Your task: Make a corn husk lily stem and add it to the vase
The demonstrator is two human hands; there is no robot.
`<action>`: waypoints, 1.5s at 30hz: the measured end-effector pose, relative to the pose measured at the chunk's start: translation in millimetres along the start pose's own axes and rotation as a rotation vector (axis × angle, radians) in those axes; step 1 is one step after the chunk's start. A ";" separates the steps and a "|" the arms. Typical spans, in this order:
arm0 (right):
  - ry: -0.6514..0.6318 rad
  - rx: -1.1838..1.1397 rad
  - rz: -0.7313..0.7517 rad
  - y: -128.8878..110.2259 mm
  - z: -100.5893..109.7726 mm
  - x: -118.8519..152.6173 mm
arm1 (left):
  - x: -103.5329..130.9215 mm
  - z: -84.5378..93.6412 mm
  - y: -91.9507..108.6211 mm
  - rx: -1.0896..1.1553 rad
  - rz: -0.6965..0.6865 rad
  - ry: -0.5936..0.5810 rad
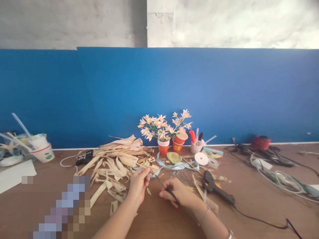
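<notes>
My right hand is closed around the black handles of a pair of scissors, whose blades point up and left toward my other hand. My left hand pinches a small pale piece, seemingly corn husk, mostly hidden by the fingers. A small husk scrap shows just below those fingertips. Left of my hands spreads a pile of dried corn husks. Beyond them, a light blue ribbon curls across the table near a yellow-green dish.
Pale artificial flowers stand in an orange paper cup by the blue partition. At right lie a glue gun with its cord, a white disc and tangled cables. White cups stand far left on the brown table.
</notes>
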State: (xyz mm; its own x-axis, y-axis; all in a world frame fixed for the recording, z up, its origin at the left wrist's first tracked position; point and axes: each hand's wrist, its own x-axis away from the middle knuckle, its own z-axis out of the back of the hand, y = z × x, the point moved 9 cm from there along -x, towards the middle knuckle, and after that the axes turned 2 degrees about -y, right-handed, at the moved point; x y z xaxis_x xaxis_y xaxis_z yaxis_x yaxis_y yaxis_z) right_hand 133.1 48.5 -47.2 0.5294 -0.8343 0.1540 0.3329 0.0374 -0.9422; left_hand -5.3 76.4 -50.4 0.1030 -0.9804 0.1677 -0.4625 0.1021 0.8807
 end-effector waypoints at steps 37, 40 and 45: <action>-0.145 -0.117 -0.031 -0.1 3.3 8.2 | -13.7 5.5 9.8 -0.368 -0.061 -0.075; -0.143 -0.111 -0.039 0.5 2.7 8.5 | -13.9 3.3 7.4 -0.370 -0.047 -0.100; -0.152 -0.124 -0.039 1.6 1.1 8.0 | -13.9 1.1 5.4 -0.363 -0.024 -0.133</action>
State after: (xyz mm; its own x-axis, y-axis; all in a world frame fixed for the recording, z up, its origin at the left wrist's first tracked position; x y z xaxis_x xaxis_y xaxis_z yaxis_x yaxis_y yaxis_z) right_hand 138.7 42.5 -47.2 0.6326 -0.7409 0.2255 0.2618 -0.0693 -0.9626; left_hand -10.2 90.4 -48.5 -0.0160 -0.9941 0.1071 -0.1171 0.1082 0.9872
